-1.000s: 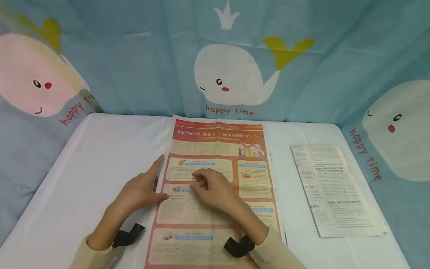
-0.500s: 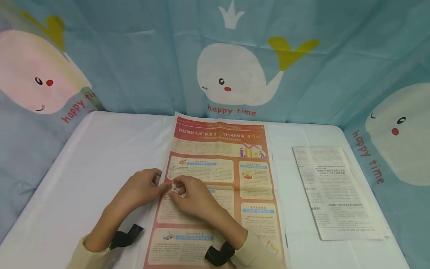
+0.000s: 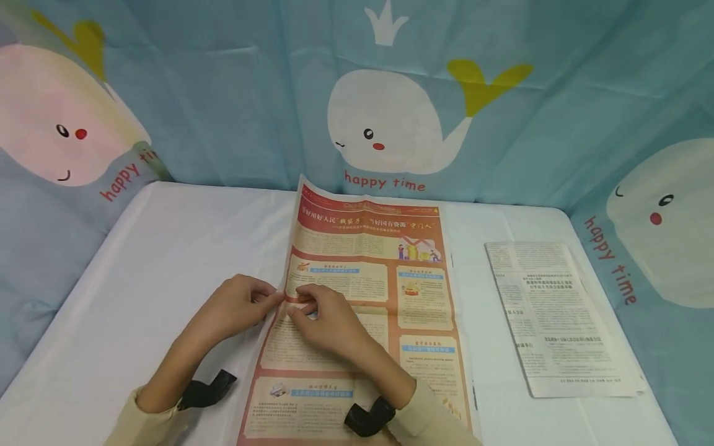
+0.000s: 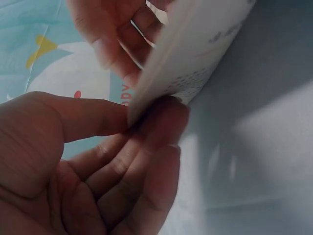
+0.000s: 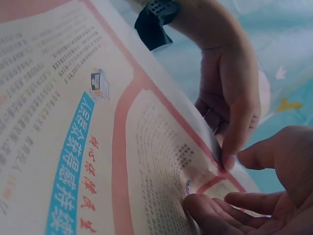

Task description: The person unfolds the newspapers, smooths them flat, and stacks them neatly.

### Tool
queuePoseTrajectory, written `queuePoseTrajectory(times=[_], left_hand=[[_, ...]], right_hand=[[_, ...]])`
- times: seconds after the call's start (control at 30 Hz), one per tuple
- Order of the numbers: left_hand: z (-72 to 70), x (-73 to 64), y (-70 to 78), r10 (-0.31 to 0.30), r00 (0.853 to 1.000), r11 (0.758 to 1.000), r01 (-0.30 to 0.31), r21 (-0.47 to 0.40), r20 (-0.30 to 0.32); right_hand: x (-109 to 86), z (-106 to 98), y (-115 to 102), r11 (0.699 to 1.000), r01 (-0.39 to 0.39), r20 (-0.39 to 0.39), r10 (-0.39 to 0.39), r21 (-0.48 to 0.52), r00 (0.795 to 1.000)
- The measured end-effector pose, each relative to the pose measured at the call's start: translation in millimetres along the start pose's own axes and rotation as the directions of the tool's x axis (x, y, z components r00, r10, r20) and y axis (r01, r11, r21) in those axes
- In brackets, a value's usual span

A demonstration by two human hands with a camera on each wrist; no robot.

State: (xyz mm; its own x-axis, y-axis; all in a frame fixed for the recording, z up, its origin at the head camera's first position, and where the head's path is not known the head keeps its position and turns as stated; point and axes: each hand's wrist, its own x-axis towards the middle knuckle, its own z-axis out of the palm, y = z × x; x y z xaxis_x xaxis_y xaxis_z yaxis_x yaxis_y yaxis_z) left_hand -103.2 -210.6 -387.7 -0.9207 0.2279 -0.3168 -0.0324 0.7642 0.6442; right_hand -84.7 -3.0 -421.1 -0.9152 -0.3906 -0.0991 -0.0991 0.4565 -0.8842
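A long newspaper (image 3: 334,347) with red and cream panels lies lengthwise in front of me. My left hand (image 3: 237,305) pinches its left edge between thumb and index finger, lifting that edge off the table. The left wrist view shows the thumb on one side of the folded paper layers (image 4: 195,54) and the index finger on the other. My right hand (image 3: 330,319) is just beside it over the printed face, fingers loosely bent and spread from the thumb. In the right wrist view, those right fingers (image 5: 208,210) touch the page near the pinched edge.
A smaller folded black-and-white newspaper (image 3: 563,328) lies to the right on the white tablecloth (image 3: 139,272). A blue curtain (image 3: 234,111) with whale prints stands behind and along both sides. Black camera mounts (image 3: 207,390) sit at both wrists.
My left hand has gone from spread beside the newspaper to pinching its left edge, which has risen and bent inward. The right hand has moved left toward that edge.
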Motion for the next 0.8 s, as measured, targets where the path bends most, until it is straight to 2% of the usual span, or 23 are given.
queuePoseTrajectory(times=[0.23, 0.6, 0.8], left_hand=[[2.9, 1.9, 0.8, 0.027, 0.999, 1.0, -0.028, -0.014, -0.027], [11.6, 4.7, -0.3, 0.093, 0.995, 0.993, -0.095, -0.062, -0.041], [14.6, 5.4, 0.7, 0.102, 0.995, 0.988, -0.103, -0.117, -0.009]], right_hand=[[2.4, 0.8, 1.5, 0.992, -0.014, -0.015, 0.016, 0.124, 1.0], [5.6, -2.2, 6.6, 0.98, -0.007, -0.122, 0.032, 0.201, 0.992], [6.8, -7.1, 9.0, 0.982, -0.013, -0.134, 0.039, 0.188, 0.99]])
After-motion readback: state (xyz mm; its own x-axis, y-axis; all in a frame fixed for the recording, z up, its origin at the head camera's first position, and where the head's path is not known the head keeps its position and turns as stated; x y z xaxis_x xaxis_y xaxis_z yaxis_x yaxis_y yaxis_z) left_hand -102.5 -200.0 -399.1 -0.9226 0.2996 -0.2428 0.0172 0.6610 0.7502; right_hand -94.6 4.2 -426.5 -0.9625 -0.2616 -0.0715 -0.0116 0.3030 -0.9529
